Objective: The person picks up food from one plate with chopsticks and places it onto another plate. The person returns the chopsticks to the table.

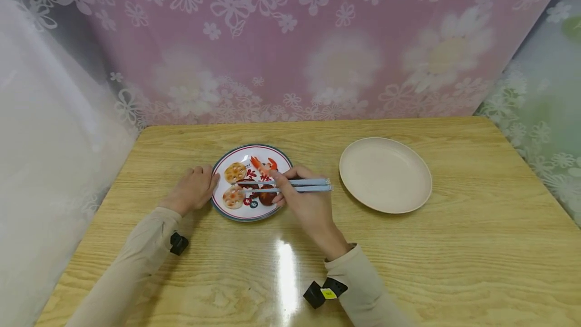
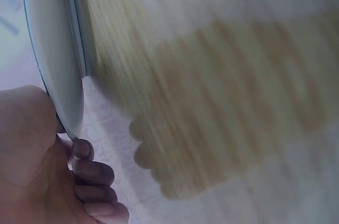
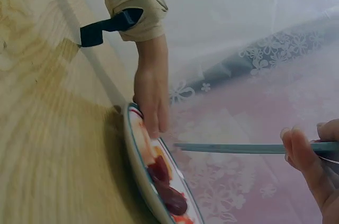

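My left hand (image 1: 194, 189) holds the left rim of a white oval plate (image 1: 240, 214) with a dark-edged, red-ringed border. In the left wrist view its fingers (image 2: 94, 172) curl at the plate's edge. On the plate lie two lotus root slices (image 1: 235, 172), an orange-red shrimp (image 1: 259, 166) and dark brown mushroom-like pieces (image 1: 268, 197). A pair of light blue chopsticks (image 1: 313, 186) is held in my right hand (image 1: 310, 211), over the plate's right side. The chopstick tips reach left above the food, near the lower lotus slice; in the right wrist view they show above the plate.
A plain beige oval plate (image 1: 386, 175) stands to the right on the wooden table (image 1: 445, 266). Behind the table hangs a pink flowered curtain (image 1: 281, 54). Each wrist wears a small black camera, such as the right one (image 1: 314, 294).
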Demonstrator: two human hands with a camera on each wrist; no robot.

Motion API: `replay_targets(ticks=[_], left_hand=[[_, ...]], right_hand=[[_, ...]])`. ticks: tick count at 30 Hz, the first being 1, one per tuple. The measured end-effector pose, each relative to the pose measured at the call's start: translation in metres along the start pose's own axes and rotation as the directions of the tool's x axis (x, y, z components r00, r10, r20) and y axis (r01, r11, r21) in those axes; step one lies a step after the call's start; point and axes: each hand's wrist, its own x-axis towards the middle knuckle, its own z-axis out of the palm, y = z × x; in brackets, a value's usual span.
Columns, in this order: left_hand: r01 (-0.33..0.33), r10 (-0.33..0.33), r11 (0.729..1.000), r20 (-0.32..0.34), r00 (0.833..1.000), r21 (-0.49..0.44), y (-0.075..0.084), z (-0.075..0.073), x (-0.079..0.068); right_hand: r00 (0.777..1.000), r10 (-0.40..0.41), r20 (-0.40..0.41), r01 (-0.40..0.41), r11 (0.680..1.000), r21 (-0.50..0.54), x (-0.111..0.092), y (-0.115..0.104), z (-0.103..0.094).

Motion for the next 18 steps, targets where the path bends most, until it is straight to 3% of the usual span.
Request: replay_targets(ticks=[7,16,18], left_hand=[[-0.012,0.012,1.0,-0.002,1.0,0.022,0.0,0.0,0.0],[0.018,-0.018,1.0,0.024,1.0,0.017,-0.002,0.0,0.002],[0.02,-0.02,1.0,0.028,0.999,0.011,-0.003,0.001,0.002]], right_hand=[[0.975,-0.222,-0.005,0.221,0.973,-0.068,0.003,0.011,-0.036],[0.947,-0.321,0.016,0.318,0.93,-0.186,-0.004,0.013,-0.063],[0.934,-0.357,0.036,0.354,0.903,-0.241,-0.005,0.013,-0.067]])
